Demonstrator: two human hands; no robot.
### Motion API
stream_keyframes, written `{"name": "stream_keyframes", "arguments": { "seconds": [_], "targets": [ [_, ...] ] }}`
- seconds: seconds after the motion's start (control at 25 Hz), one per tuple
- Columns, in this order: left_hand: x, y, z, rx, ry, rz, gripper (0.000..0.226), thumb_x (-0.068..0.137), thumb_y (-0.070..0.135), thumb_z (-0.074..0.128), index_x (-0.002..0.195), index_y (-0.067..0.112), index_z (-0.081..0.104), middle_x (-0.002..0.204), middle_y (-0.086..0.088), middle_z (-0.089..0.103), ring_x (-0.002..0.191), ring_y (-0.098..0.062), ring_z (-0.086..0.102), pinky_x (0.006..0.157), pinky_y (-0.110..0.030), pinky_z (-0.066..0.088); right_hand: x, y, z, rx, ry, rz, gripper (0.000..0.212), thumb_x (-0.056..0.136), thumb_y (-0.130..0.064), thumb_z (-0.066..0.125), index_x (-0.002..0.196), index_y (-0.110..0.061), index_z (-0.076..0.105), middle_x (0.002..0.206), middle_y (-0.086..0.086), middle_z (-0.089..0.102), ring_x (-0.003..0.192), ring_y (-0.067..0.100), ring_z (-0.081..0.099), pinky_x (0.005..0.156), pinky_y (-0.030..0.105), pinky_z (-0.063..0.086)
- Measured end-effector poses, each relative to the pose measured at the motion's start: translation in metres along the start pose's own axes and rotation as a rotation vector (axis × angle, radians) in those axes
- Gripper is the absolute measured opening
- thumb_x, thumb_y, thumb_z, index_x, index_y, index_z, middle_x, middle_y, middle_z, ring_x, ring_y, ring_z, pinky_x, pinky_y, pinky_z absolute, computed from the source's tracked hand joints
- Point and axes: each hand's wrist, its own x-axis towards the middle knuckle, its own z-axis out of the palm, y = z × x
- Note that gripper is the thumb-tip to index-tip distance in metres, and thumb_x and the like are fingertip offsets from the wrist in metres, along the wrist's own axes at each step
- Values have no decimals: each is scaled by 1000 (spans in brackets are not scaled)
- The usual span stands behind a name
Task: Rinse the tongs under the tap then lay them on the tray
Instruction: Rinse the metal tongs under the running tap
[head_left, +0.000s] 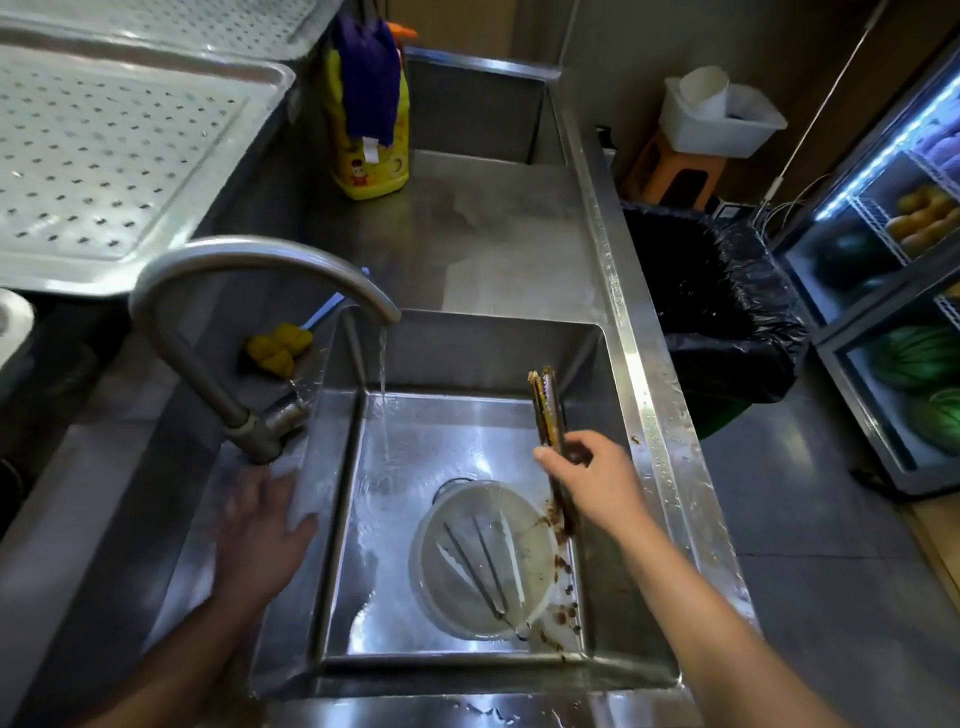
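My right hand (597, 480) grips a pair of dirty, brown-smeared tongs (548, 410) over the right side of the steel sink (602, 364), tips pointing up and away. The tongs hang right of the thin water stream (383, 400) that falls from the curved tap (249, 254). My left hand (262, 535) lies flat and blurred on the sink's left rim, near the tap's base, holding nothing. In the sink a clear round container (447, 603) holds two more metal tongs (483, 561). A perforated steel tray (104, 156) sits at the upper left.
Brown food bits (563, 597) dot the sink's right wall. A yellow sponge (278, 345) lies behind the tap. A yellow bottle (369, 130) draped with a purple cloth stands on the counter. A black-lined bin (717, 306) and a lit fridge (893, 260) stand to the right.
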Motion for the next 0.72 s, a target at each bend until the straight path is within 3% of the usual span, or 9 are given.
{"name": "stream_keyframes", "arguments": {
  "seconds": [0.08,0.16,0.24,0.28,0.36,0.48,0.56,0.72],
  "targets": [
    [-14,34,0,-385,-197,-48,49,85,26,74,131,24,59,133,-12,59,126,-34,52,104,-39,43,-24,-22,27,234,-85,61,31,75,-53,78,82,-25,66,74,-6,70,67,9,68,64,33,58],
    [-36,73,-3,-776,-462,-64,52,74,46,82,121,44,60,122,1,65,116,-21,64,86,-23,52,-43,-43,52,462,-208,127,34,79,-41,80,94,-13,66,79,4,69,67,12,69,68,40,63],
    [-47,102,-3,-955,-709,-38,54,70,68,75,120,53,60,112,4,73,104,-14,71,70,-21,55,-57,-59,73,597,-282,168,40,82,-32,79,102,0,64,83,14,69,69,18,69,66,42,63],
    [-50,110,-4,-987,-755,-12,52,75,72,68,121,51,59,105,4,75,93,-16,73,61,-22,54,-63,-65,81,611,-298,181,42,83,-30,80,104,3,62,82,16,69,66,20,66,59,38,59],
    [-54,114,-9,-952,-704,2,48,81,80,53,115,46,61,87,4,73,62,-16,65,43,-24,44,-68,-68,86,566,-325,199,47,83,-34,79,102,5,61,73,15,64,56,20,58,50,32,47],
    [-57,101,-9,-853,-559,-26,56,73,90,40,88,42,63,60,6,59,40,-8,42,38,-20,29,-60,-69,79,286,-328,91,59,86,-60,65,88,-1,65,61,7,66,48,22,61,47,32,47],
    [-59,93,-7,-774,-470,-8,56,71,92,36,76,40,59,57,8,56,42,-3,43,45,-24,35,-42,-73,74,210,-173,19,61,89,-68,52,80,-10,67,64,3,69,52,24,62,51,37,49],
    [-57,90,2,-585,-396,-53,44,80,82,33,104,53,57,70,25,64,66,2,59,65,-30,43,-8,-92,86,564,-190,110,47,99,-47,52,74,-10,66,54,0,56,39,14,49,35,23,34]
  ]
}}
